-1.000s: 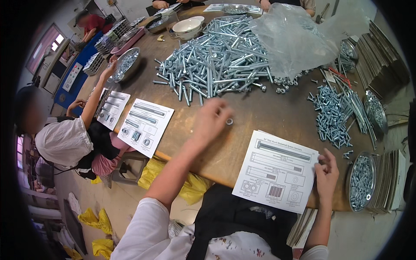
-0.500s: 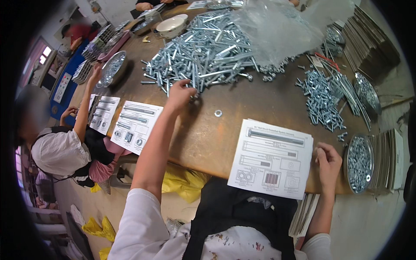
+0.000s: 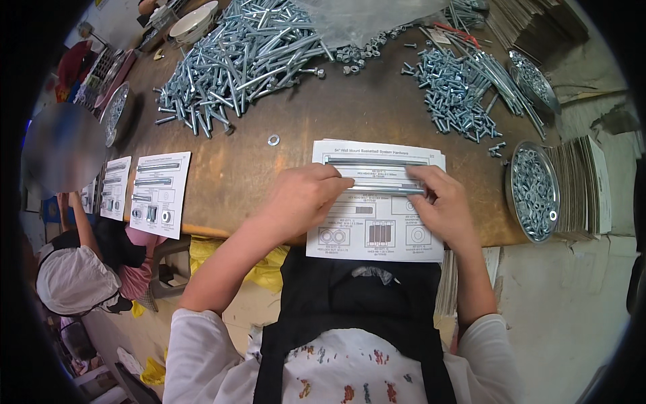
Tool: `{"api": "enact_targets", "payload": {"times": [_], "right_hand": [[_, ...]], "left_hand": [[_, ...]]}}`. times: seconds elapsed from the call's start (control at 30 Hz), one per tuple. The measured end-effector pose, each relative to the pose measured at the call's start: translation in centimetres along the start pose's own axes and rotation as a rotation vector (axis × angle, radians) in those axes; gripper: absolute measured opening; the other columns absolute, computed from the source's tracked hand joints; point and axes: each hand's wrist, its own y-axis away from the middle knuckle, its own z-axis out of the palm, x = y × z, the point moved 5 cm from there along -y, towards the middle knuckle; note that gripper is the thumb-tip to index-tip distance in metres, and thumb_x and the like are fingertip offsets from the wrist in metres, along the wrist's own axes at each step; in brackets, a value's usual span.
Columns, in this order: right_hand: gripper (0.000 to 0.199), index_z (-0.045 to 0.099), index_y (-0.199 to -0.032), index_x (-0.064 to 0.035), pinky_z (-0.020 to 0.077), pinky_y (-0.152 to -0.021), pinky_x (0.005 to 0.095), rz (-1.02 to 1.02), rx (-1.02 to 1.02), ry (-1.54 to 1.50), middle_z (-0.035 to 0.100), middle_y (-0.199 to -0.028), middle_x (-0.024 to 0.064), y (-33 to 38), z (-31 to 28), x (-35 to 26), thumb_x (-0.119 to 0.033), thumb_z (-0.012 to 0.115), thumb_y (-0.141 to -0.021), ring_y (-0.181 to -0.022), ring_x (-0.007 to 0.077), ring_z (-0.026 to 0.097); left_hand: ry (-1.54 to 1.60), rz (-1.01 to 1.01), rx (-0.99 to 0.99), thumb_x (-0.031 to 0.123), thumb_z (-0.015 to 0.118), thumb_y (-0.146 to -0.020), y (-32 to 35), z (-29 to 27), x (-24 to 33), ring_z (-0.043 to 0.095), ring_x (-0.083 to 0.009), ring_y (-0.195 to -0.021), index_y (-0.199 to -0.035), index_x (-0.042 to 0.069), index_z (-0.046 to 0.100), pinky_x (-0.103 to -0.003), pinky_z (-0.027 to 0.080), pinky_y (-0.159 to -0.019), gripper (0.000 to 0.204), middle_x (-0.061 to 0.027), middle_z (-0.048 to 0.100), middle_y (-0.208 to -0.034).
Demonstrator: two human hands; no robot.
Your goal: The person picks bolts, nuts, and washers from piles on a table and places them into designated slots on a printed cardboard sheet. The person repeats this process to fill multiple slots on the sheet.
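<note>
A long silver bolt lies crosswise over a white sheet printed with hardware outlines. The fingers of my left hand pinch its left end. At its other end, the fingers and thumb of my right hand close on it. Another long bolt lies along the top outline of the sheet, just above my fingers. The sheet rests at the table's front edge, before my black apron. A single washer sits on the wood beyond my left hand.
A large bolt heap covers the back left, beside a clear plastic bag. Shorter bolts are piled at right. A metal dish of washers stands near stacked cardboard. Filled sheets and another person are at left.
My left hand has come back from the bolt heap to the sheet with a bolt. My right hand has moved from the sheet's right edge onto that bolt. The view has shifted.
</note>
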Motion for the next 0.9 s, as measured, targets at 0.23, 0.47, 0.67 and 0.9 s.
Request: {"api": "enact_targets", "payload": {"times": [0.23, 0.47, 0.67, 0.9], "right_hand": [[0.020, 0.072, -0.100, -0.0026, 0.0518, -0.065, 0.0320, -0.125, 0.101, 0.107, 0.067, -0.093, 0.0096, 0.3, 0.8, 0.7, -0.002, 0.073, -0.079, -0.074, 0.0236, 0.066], [0.015, 0.074, -0.090, -0.0046, 0.0496, -0.061, 0.0302, -0.137, 0.159, 0.092, 0.066, -0.085, 0.0078, 0.3, 1.3, 0.7, 0.001, 0.076, -0.076, -0.068, 0.0210, 0.064], [0.019, 0.073, -0.093, -0.0036, 0.0486, -0.059, 0.0284, -0.198, 0.175, 0.145, 0.065, -0.086, 0.0079, 0.4, 1.6, 0.6, 0.003, 0.075, -0.074, -0.068, 0.0184, 0.063], [0.028, 0.070, -0.103, -0.0003, 0.0451, -0.058, 0.0250, -0.080, 0.263, -0.021, 0.065, -0.097, 0.0088, 0.9, 1.2, 0.6, 0.007, 0.071, -0.076, -0.066, 0.0127, 0.055]], "left_hand": [[0.128, -0.256, 0.160, 0.009, 0.075, -0.081, 1.8, -0.3, -1.3, 0.065, -0.0228, -0.073, -0.105, 0.004, 0.072, -0.032, 0.052, -0.065, 0.025, -0.0088, 0.067, -0.093], [0.313, -0.377, 0.190, 0.010, 0.075, -0.084, 4.2, 0.4, -4.4, 0.063, -0.0169, -0.074, -0.104, 0.003, 0.073, -0.028, 0.050, -0.066, 0.021, -0.0076, 0.065, -0.090], [0.358, -0.266, 0.213, 0.009, 0.072, -0.086, 4.6, 0.3, -5.1, 0.065, -0.0259, -0.082, -0.103, 0.003, 0.072, -0.033, 0.052, -0.072, 0.018, -0.0115, 0.067, -0.090], [-0.328, -0.725, 0.478, 0.021, 0.072, -0.087, 7.5, -8.6, -17.1, 0.069, -0.0303, -0.084, -0.105, 0.003, 0.069, -0.039, 0.054, -0.074, 0.026, -0.0149, 0.070, -0.092]]}}
